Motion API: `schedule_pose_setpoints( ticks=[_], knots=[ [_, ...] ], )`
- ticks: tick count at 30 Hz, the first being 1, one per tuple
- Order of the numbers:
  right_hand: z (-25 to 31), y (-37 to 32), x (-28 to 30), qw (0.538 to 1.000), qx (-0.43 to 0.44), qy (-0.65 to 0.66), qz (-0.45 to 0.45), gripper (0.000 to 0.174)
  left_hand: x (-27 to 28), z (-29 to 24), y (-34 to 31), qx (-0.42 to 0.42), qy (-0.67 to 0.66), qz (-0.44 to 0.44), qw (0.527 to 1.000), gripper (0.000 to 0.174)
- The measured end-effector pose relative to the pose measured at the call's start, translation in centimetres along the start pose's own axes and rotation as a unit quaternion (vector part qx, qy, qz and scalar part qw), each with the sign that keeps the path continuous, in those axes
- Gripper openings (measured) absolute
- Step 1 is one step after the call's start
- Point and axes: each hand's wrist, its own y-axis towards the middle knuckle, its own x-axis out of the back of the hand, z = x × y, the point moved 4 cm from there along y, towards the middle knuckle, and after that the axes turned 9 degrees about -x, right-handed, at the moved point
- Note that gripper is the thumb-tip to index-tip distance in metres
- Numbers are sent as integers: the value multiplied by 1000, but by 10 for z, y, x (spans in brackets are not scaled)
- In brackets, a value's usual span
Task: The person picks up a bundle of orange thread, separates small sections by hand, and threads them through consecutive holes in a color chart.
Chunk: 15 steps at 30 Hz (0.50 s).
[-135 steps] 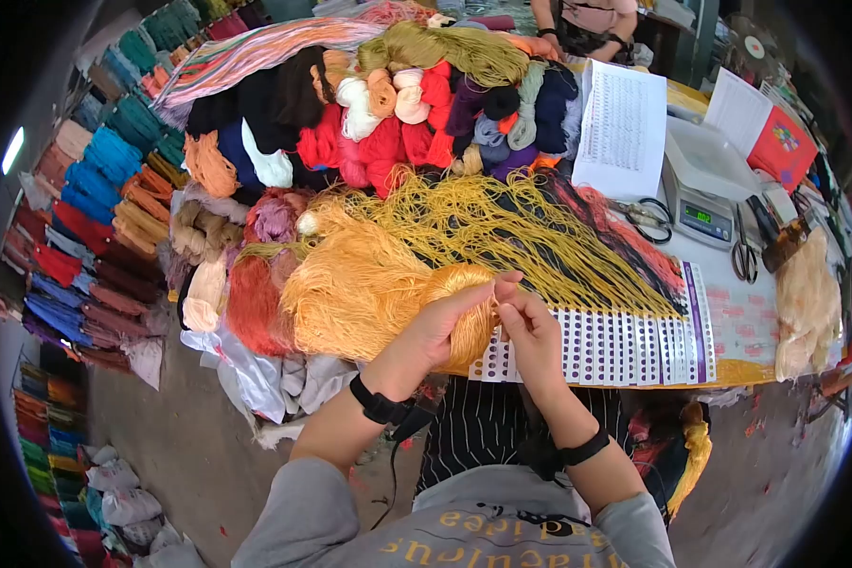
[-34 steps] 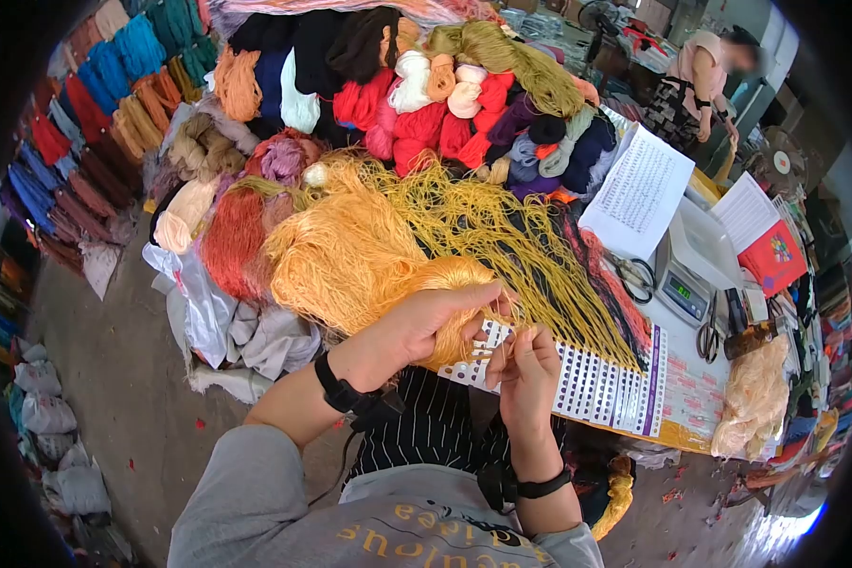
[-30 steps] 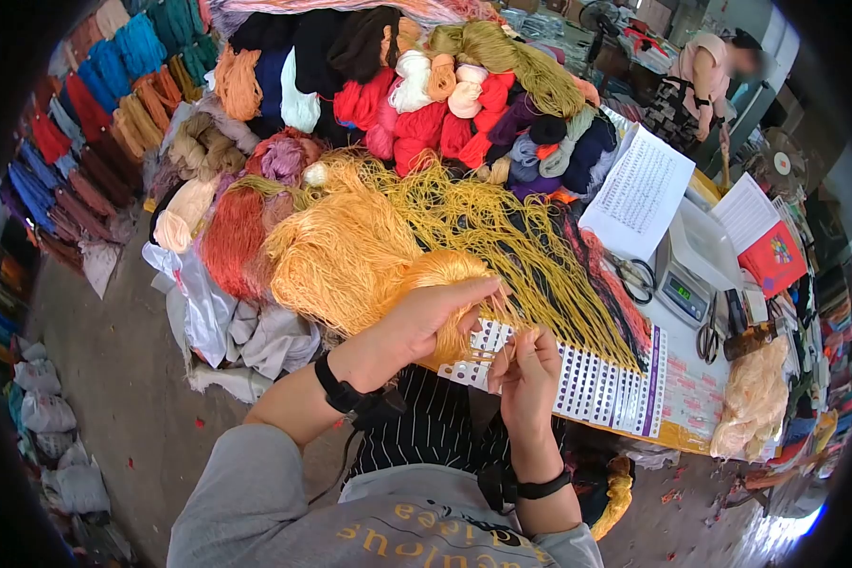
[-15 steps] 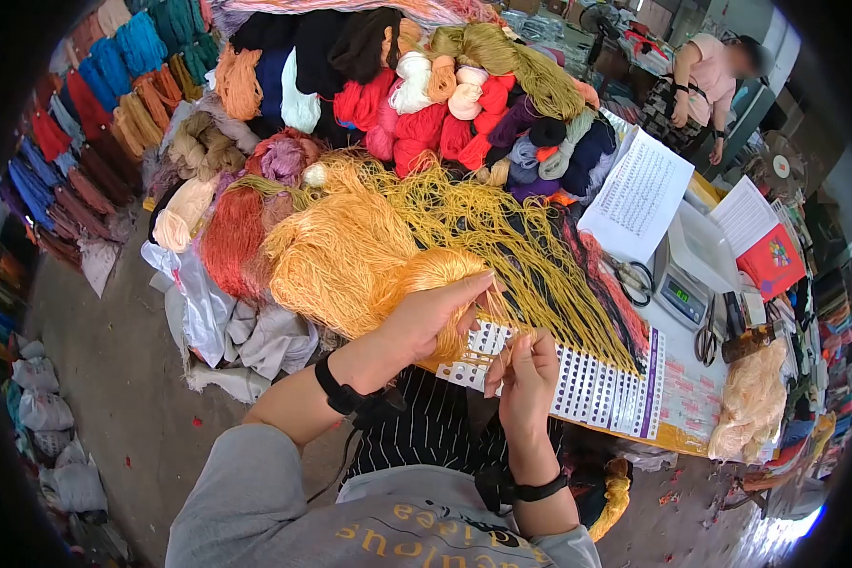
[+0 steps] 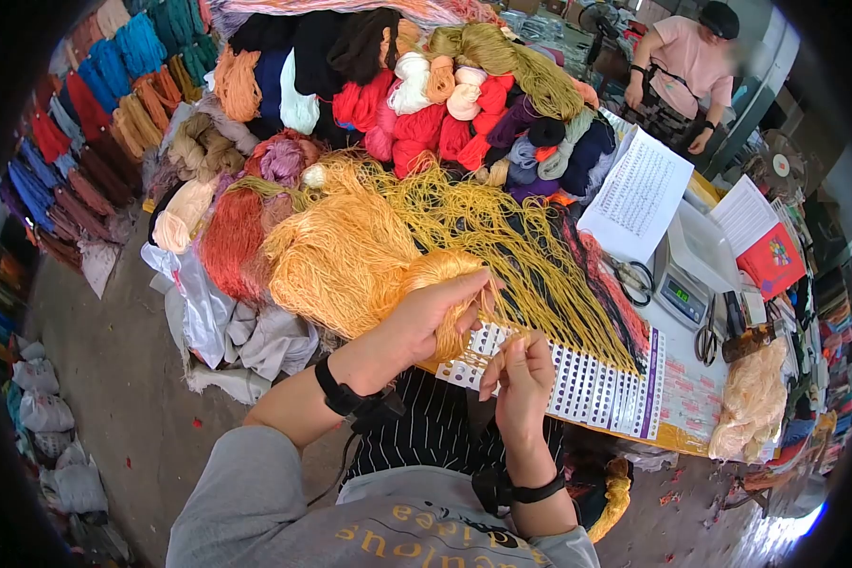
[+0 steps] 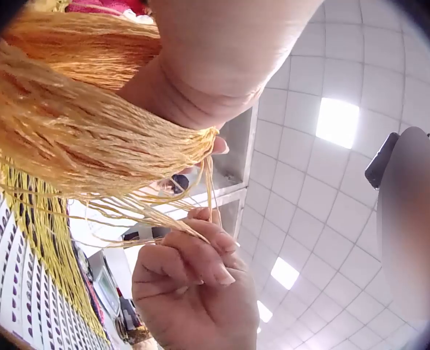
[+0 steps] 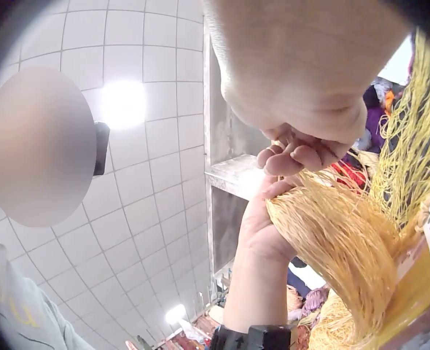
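Note:
A light orange hank of thread point(image 5: 336, 265) lies at the table's front edge, one end raised. My left hand point(image 5: 435, 317) grips that raised end, thumb along its top. To its right my right hand point(image 5: 523, 374) pinches several thin strands between thumb and fingers, and they stretch across the small gap between the hands. In the left wrist view the strands point(image 6: 160, 215) run from the hank down to the right hand point(image 6: 197, 292). The right wrist view shows the left hand point(image 7: 262, 226) around the hank point(image 7: 346, 248), close to the curled fingers of the right hand point(image 7: 295, 149).
Mustard strands point(image 5: 521, 256) and punched white cards point(image 5: 596, 388) lie beyond and right of the hands. Coloured skeins point(image 5: 417, 123) are heaped behind. Paper sheets point(image 5: 636, 194), a scale point(image 5: 682, 289) and scissors point(image 5: 706, 344) are on the right. Another person point(image 5: 686, 71) stands at the back.
The view has turned since the earliest frame, and the hands have moved apart, with strands drawn between them. Lately the right hand has dropped slightly. The person at the back has straightened and shifted left.

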Motion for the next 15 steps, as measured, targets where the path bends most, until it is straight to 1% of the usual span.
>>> schedule_pose_setpoints(
  ticks=[2,5,7,11,13,15],
  knots=[
    [-1,0,0,1000,-2,-3,-2,23,0,0,1,3,-14,8,1000,29],
    [-1,-1,0,1000,6,-15,-6,22,2,0,3,-6,-15,-11,1000,29],
    [0,-2,-1,1000,0,-17,-10,21,0,-1,2,-7,-18,3,1000,29],
    [-1,-2,-1,1000,-3,-21,-5,21,1,-1,3,-12,-21,6,1000,28],
    [-2,-2,0,1000,-3,-22,-1,21,2,0,4,-16,-30,31,999,28],
    [-1,-3,-1,1000,-4,-22,-3,22,-1,-2,2,-12,-35,25,999,27]
  ],
)
